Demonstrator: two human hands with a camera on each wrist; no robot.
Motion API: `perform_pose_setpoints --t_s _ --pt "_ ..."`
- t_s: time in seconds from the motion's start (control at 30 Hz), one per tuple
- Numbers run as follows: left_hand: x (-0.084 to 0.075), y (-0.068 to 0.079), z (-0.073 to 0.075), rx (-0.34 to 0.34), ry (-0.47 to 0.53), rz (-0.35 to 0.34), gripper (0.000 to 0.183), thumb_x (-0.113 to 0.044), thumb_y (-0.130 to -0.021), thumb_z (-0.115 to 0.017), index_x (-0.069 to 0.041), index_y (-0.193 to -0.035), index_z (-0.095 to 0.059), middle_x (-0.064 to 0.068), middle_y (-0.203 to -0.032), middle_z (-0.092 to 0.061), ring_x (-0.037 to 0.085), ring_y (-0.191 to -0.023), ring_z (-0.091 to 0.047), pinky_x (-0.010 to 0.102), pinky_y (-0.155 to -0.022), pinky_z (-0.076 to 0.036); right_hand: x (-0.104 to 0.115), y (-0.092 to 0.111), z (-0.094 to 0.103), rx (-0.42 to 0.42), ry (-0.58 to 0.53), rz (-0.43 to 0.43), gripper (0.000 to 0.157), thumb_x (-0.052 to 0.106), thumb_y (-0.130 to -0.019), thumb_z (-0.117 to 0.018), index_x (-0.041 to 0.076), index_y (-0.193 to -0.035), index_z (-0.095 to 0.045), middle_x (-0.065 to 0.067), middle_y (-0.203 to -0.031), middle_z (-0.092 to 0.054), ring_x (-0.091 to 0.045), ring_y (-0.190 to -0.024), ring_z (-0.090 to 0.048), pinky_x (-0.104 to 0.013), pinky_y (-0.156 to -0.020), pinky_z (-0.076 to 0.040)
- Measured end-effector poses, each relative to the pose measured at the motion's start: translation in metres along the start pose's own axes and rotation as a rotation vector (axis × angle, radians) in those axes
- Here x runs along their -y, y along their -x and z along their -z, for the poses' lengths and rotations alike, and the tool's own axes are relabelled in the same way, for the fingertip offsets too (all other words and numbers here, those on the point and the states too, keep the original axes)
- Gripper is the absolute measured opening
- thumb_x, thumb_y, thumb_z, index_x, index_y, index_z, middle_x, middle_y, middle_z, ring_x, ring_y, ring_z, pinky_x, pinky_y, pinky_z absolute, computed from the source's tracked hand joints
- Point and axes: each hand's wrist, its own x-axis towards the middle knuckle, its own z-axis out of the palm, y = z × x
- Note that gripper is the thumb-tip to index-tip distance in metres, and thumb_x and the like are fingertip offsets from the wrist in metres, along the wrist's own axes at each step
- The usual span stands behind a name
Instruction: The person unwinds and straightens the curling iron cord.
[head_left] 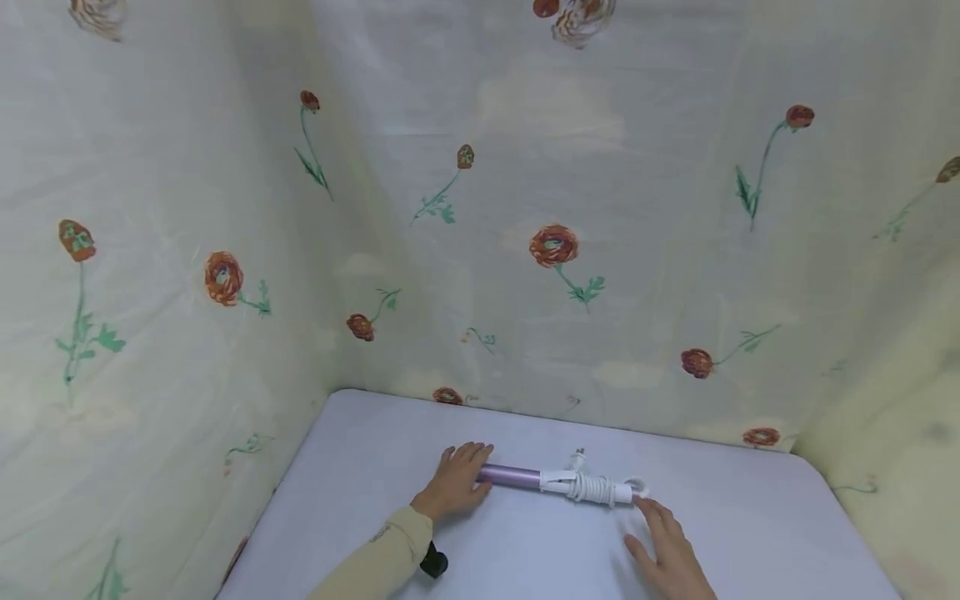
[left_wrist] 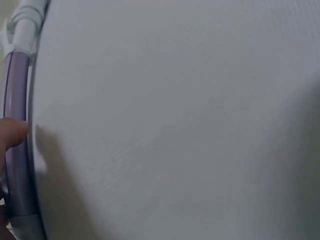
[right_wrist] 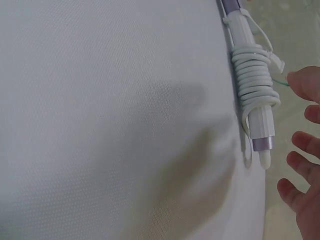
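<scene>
As my left hand [head_left: 452, 483] rests spread on the hair-styling iron [head_left: 517, 477] near the tabletop's [head_left: 750, 525] far edge, my right hand [head_left: 667, 546], also spread, adjoins its handle [head_left: 622, 493]; I judge this positioning; gripping seems called for next.

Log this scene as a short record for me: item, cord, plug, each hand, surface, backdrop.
Item: purple and white wand, lying down
Cord: white cord, coiled around the handle
Plug: plug at the far side of the coil
Left hand: left hand at the purple end, grip unclear
Right hand: right hand near the handle, holding nothing
Surface: white table
Backdrop: floral curtain
</scene>
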Motion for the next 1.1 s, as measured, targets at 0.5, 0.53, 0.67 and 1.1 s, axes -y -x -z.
perform_pose_setpoints --t_s 0.5,0.53,0.67,1.1 --pt "-0.011 0.002 -0.015 -0.069 0.099 0.084 0.029 -0.035 -0.088 -0.064 -0.017 -0.112 -0.06 0.001 -0.099 -0.056 0.018 -0.091 -0.047 0.042 -0.083 -0.033 0.017 -0.008 -0.005 0.011 -0.049 -0.023 0.051 0.015 -0.089 -0.064 0.004 -0.134 -0.044 -0.025 -0.129 -0.046 -0.046 -0.118 -0.046 -0.063 -0.088 -0.039" --pt "-0.012 0.003 -0.015 -0.072 0.095 0.085 0.03 -0.037 -0.088 -0.063 -0.017 -0.111 -0.06 0.0 -0.098 -0.056 0.018 -0.089 -0.047 0.042 -0.082 -0.032 0.018 -0.009 -0.005 -0.012 -0.052 -0.006 0.05 0.013 -0.088 -0.064 0.004 -0.134 -0.045 -0.025 -0.128 -0.047 -0.046 -0.117 -0.047 -0.063 -0.088 -0.04" --pt "-0.014 0.008 -0.012 -0.13 0.038 0.111 0.034 -0.045 -0.087 -0.062 -0.017 -0.106 -0.062 -0.002 -0.092 -0.058 0.018 -0.085 -0.049 0.044 -0.085 -0.031 0.025 -0.013 -0.006 -0.101 -0.044 0.069 0.049 0.007 -0.085 -0.067 0.004 -0.13 -0.048 -0.021 -0.125 -0.048 -0.042 -0.115 -0.049 -0.06 -0.085 -0.042" --pt "-0.016 0.031 0.043 -0.237 -0.046 0.166 0.046 -0.059 -0.08 -0.062 -0.017 -0.098 -0.062 -0.004 -0.084 -0.06 0.015 -0.085 -0.049 0.046 -0.093 -0.028 0.06 -0.057 0.017 -0.136 -0.044 0.325 0.048 0.0 -0.084 -0.065 0.004 -0.129 -0.051 -0.017 -0.13 -0.05 -0.033 -0.12 -0.047 -0.05 -0.093 -0.038"
